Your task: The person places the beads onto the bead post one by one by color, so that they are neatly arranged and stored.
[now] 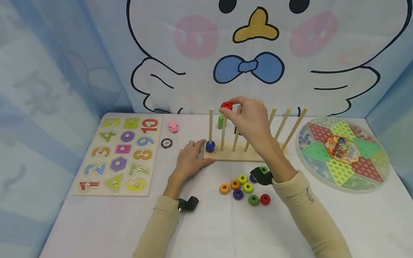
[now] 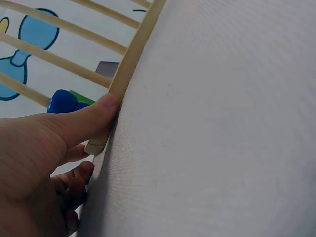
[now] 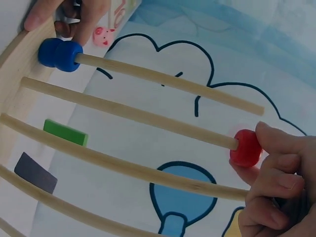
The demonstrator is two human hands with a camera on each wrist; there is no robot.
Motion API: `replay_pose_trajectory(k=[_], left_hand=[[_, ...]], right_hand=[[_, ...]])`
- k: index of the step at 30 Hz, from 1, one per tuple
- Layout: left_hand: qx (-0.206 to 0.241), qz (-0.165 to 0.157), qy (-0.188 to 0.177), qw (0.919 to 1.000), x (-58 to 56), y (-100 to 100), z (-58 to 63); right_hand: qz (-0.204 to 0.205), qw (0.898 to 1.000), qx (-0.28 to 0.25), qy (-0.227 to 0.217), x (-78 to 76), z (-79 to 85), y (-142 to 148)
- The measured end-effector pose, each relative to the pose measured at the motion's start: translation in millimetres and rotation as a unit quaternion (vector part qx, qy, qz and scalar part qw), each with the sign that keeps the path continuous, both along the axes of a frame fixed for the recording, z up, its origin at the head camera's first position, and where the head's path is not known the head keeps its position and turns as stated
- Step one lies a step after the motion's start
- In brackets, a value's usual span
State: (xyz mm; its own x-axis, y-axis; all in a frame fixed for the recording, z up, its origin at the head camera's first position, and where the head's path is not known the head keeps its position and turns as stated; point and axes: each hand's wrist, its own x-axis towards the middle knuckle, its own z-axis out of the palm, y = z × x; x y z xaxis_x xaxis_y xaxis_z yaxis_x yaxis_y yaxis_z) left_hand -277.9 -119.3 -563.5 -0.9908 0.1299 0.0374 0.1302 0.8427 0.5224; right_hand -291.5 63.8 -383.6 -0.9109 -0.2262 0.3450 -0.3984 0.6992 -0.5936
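Observation:
A wooden peg rack (image 1: 233, 153) with several upright pegs stands at the back of the table. Two blue rings (image 3: 60, 54) are stacked at the foot of its leftmost peg. My left hand (image 1: 189, 161) holds the left end of the rack's base, thumb along the front edge (image 2: 101, 116). Between thumb and fingers, my right hand (image 1: 251, 117) pinches a red ring (image 3: 246, 148) at the top of the second peg, whose tip meets the ring. Loose rings in orange (image 1: 224, 189), yellow, blue, green and red (image 1: 265, 199) lie in front of the rack, partly under the right forearm.
A number and shape puzzle board (image 1: 117, 157) lies at the left. Beside it are a pink pig figure (image 1: 173, 126) and a round dark token (image 1: 166, 143). A green block (image 3: 65, 132) stands behind the rack. A round star-patterned game board (image 1: 344, 154) lies at the right.

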Motion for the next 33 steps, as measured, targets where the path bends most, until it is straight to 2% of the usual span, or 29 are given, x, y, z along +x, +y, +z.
replay_pose_trajectory(k=[2,4,8,10,12,14,19,21,24,26,28,33], left_hand=[[0.002,0.000,-0.001,1.0000,0.3,0.5,0.9],[-0.002,0.002,0.000,1.0000,0.9,1.3,0.4],[-0.009,0.004,-0.007,0.9999,2.4,3.6,-2.3],[-0.007,0.005,-0.010,0.9999,2.6,4.5,-3.1],[-0.007,0.006,-0.010,0.9999,2.2,5.1,-3.6],[-0.012,0.010,-0.004,0.9999,1.3,5.1,-4.1],[-0.014,0.014,0.006,0.9998,-0.4,4.7,-3.7],[-0.013,0.013,0.005,0.9998,-0.4,3.9,-3.3],[-0.013,0.015,0.001,0.9998,0.1,3.3,-3.8],[-0.014,0.017,0.001,0.9998,0.3,3.2,-5.1],[-0.015,0.017,-0.001,0.9998,0.3,3.6,-5.9],[-0.010,0.015,0.004,0.9998,-0.1,4.6,-5.0]], right_hand=[[0.008,1.000,0.008,-0.004,0.6,-6.0,0.3],[0.014,1.000,-0.006,-0.003,5.5,-11.8,3.0],[0.004,0.996,-0.086,0.010,28.0,-22.9,20.9],[-0.006,0.992,-0.127,-0.008,42.5,-30.0,36.2],[-0.016,0.987,-0.150,-0.054,56.2,-41.3,54.1],[-0.031,0.980,-0.153,-0.125,69.7,-56.6,73.3],[-0.049,0.957,-0.078,-0.276,95.5,-103.0,113.2],[-0.046,0.949,-0.056,-0.307,101.5,-119.1,122.2],[-0.044,0.940,-0.056,-0.334,108.6,-136.7,130.3],[-0.041,0.940,-0.057,-0.335,111.9,-145.2,133.7],[-0.033,0.944,-0.050,-0.323,114.5,-150.9,135.3],[-0.017,0.966,-0.007,-0.257,118.3,-153.4,134.3]])
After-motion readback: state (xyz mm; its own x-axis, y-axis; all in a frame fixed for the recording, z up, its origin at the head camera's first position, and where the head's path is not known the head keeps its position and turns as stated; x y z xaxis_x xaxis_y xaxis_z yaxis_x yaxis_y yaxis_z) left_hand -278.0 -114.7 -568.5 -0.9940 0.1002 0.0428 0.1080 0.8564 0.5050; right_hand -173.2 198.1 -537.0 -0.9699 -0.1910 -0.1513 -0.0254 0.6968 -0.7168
